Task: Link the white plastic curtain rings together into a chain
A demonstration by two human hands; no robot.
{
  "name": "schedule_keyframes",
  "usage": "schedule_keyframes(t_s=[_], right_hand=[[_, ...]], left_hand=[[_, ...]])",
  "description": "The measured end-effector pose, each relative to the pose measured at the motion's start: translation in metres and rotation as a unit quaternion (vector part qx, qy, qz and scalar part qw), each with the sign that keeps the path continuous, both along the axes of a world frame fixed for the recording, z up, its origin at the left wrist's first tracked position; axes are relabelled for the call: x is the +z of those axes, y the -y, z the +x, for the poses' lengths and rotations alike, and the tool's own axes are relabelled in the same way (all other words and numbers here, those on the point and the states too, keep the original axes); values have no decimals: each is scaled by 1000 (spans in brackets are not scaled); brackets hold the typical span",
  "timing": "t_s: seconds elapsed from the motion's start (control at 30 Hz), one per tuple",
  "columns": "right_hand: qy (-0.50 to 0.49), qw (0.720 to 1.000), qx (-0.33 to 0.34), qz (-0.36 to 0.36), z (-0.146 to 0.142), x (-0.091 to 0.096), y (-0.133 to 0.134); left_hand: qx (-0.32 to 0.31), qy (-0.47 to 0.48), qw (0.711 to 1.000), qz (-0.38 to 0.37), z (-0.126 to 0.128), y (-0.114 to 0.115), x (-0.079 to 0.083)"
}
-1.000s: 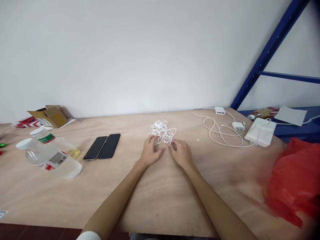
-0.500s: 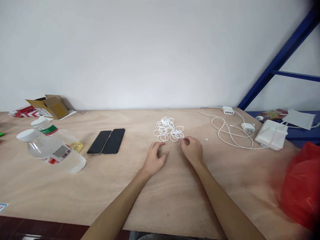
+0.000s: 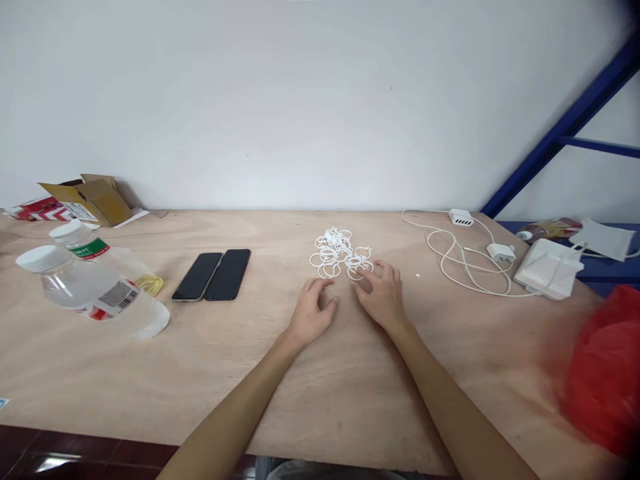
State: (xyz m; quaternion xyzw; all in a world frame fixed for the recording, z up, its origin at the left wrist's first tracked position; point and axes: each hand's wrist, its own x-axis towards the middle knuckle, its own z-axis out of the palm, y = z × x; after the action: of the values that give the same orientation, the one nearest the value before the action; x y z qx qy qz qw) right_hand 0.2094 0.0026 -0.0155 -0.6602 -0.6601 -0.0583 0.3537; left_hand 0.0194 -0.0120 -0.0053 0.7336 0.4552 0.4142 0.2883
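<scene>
Several white plastic rings point(image 3: 330, 257) lie in a loose pile on the wooden table point(image 3: 280, 400); small tabs show on some of them. Just in front of the pile, my left hand point(image 3: 313, 310) rests on the table with its fingers curved and apart from the thumb, holding nothing. On the pile's right side is my right hand point(image 3: 383, 293), thumb and fingers spread. Its fingertips touch or almost touch the nearest rings; exact contact is hard to make out.
To the left are two black phones point(image 3: 213, 275), two clear bottles point(image 3: 107, 290) and an open cardboard box point(image 3: 97, 200). On the right lie a white cable point(image 3: 467, 267), a USB charger point(image 3: 461, 217), a white adapter point(image 3: 547, 269) and a red plastic bag point(image 3: 607, 373). A wall point(image 3: 310, 107) stands behind.
My right hand's fingers have opened out from a pinch at the pile's right edge. My left hand stays almost where it was. The camera view has shifted slightly.
</scene>
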Motion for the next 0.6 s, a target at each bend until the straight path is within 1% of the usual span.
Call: schedule_keyframes(t_s=[0.07, 0.13, 0.2, 0.3, 0.37, 0.43, 0.5, 0.6], right_hand=[[18, 1000, 13, -7, -4, 0, 1], [11, 1000, 13, -2, -5, -1, 1], [-8, 1000, 10, 3, -3, -1, 0], [-67, 998, -5, 1, 4, -1, -3], [-108, 994, -25, -21, 10, 0, -4], [-130, 989, -46, -58, 17, 2, -3], [-134, 986, -58, -86, 21, 3, -3], [-129, 985, -58, -100, 21, 5, -3]], left_hand=[[2, 0, 1000, 0, 0, 0, 0], [1, -2, 1000, 4, 0, 0, 0], [-1, -5, 1000, 7, 0, 0, 0], [-1, -6, 1000, 3, 0, -1, 0], [1, -7, 1000, -1, -1, -1, 0], [0, -6, 1000, 2, -1, -1, -1], [-1, -1, 1000, 6, -1, -1, -1], [0, 3, 1000, 5, 0, -1, -2]])
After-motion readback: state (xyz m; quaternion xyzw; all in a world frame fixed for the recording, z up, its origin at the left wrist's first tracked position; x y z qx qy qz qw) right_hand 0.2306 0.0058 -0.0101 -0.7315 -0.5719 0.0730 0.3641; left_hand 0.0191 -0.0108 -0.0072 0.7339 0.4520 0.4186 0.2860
